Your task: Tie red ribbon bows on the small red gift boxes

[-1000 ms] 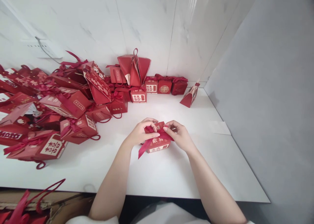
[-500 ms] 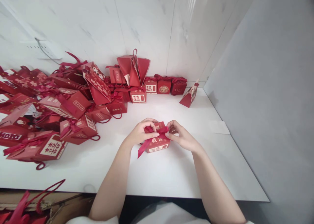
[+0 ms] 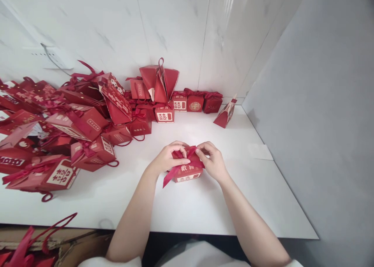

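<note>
While both hands pinch the red ribbon (image 3: 191,154) atop the small red gift box (image 3: 187,172), left hand (image 3: 167,156) and right hand (image 3: 212,160) form the bow; tightening evenly likely follows.

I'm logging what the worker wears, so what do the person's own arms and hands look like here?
Both forearms are bare up to the bottom edge of the picture. The left hand and right hand wear no gloves; no rings, watch or bracelets show. White clothing shows at the bottom edge, between the arms.
</note>
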### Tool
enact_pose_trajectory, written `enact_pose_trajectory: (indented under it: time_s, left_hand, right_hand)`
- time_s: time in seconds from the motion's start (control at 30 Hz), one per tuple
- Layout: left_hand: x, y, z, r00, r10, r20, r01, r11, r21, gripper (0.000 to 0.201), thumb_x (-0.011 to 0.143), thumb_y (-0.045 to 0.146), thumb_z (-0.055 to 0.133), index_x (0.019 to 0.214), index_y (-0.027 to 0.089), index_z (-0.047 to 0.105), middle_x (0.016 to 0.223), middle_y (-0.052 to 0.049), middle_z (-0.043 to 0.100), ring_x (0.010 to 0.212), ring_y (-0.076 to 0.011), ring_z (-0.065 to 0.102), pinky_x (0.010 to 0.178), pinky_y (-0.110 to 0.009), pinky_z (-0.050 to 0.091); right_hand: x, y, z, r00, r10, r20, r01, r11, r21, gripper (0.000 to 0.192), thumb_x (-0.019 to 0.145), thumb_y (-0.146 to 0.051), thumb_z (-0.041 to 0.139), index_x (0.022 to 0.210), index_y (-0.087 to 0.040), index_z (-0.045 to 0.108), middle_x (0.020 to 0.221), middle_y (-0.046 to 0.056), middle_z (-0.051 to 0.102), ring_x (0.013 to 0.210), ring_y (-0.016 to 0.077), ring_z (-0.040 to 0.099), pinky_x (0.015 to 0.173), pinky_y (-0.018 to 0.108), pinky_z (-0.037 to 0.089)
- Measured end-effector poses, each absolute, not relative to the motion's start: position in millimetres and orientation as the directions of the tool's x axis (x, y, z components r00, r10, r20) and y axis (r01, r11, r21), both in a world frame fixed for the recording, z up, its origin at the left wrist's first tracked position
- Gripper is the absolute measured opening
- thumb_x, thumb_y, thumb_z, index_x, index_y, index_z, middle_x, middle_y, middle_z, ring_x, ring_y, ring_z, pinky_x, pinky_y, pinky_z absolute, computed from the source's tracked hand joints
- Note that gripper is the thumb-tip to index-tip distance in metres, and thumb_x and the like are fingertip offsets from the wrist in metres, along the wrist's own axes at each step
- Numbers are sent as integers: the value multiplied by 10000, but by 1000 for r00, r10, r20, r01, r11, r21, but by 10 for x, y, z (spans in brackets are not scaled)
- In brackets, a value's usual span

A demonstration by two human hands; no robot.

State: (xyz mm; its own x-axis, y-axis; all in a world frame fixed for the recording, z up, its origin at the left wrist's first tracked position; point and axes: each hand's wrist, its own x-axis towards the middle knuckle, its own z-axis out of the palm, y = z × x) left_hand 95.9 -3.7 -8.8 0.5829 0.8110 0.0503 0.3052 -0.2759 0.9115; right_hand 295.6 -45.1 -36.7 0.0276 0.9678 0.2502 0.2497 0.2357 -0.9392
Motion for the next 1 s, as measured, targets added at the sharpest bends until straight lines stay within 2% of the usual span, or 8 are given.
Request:
enact_pose_trajectory:
  time_s: [0.17, 0.3, 0.43, 0.53, 0.63, 0.73, 0.8, 1.0]
  left_hand:
    - [979, -31, -60, 626, 778, 49, 307, -304, 902, 188, 737, 339, 766, 746, 185, 657, 1302, -97, 553, 1228, -258, 535, 1088, -407, 372]
    - [930, -41, -45, 669, 741, 55, 294, -331, 897, 168, 753, 323, 748, 794, 190, 653, 1285, -91, 563, 1236, -254, 529, 1091, -387, 369]
    - [758, -30, -15, 688, 725, -33, 237, -181, 955, 229, 874, 349, 582, 1056, 221, 632, 1347, -95, 536, 1246, -257, 534, 1042, -390, 429]
    - [633, -1, 7, 649, 760, -34, 212, -137, 968, 328, 869, 302, 548, 1190, 245, 585, 1334, -81, 561, 1285, -255, 510, 1094, -405, 394]
    - [599, -4, 39, 609, 791, -52, 274, -149, 950, 348, 837, 266, 572, 1183, 246, 604, 1285, -73, 598, 1275, -255, 517, 1106, -404, 388]
    - [657, -51, 82, 582, 806, -109, 336, -116, 935, 319, 848, 296, 552, 1155, 238, 619, 1189, -71, 646, 1104, -249, 616, 910, -367, 525]
    - [711, -85, 105, 556, 823, -112, 384, -135, 913, 277, 847, 314, 546, 1095, 236, 644, 1097, -52, 677, 1022, -238, 637, 823, -339, 547]
    - [727, -104, 118, 557, 830, -42, 433, -247, 867, 219, 823, 225, 516, 971, 214, 677, 1014, -31, 698, 1007, -223, 643, 910, -353, 516]
  right_hand:
    - [2874, -416, -389, 87, 970, 225, 277, 194, -941, 160, 893, -355, 561, 832, -228, 637, 967, 48, 568, 733, 164, 563, 692, 325, 480]
    - [2837, -413, -462, 116, 977, 181, 236, 149, -960, 147, 874, -366, 563, 933, -231, 568, 1113, 58, 569, 791, 163, 566, 708, 317, 498]
    - [2874, -396, -555, 85, 996, 14, 56, 9, -998, 311, 849, -452, 590, 1075, -249, 525, 1233, 70, 559, 925, 186, 586, 726, 311, 528]
    - [2900, -390, -570, 35, 999, -3, -33, -2, -999, 349, 840, -460, 607, 1115, -255, 544, 1291, 71, 551, 1036, 201, 586, 825, 333, 529]
    - [2897, -418, -524, -38, 999, 15, -42, 13, -999, 386, 842, -438, 617, 1183, -265, 563, 1255, 66, 598, 1068, 211, 599, 885, 356, 510]
    - [2874, -468, -460, -78, 995, 58, -50, 54, -997, 374, 855, -403, 619, 1199, -261, 585, 1155, 55, 654, 1035, 212, 624, 919, 368, 493]
    - [2856, -495, -427, -73, 995, 75, -68, 70, -995, 325, 866, -397, 615, 1158, -255, 616, 1141, 54, 669, 1022, 212, 633, 929, 370, 488]
    - [2841, -519, -364, 68, 996, 61, -59, 65, -996, 248, 881, -453, 600, 965, -231, 671, 1179, 71, 678, 986, 223, 646, 900, 376, 501]
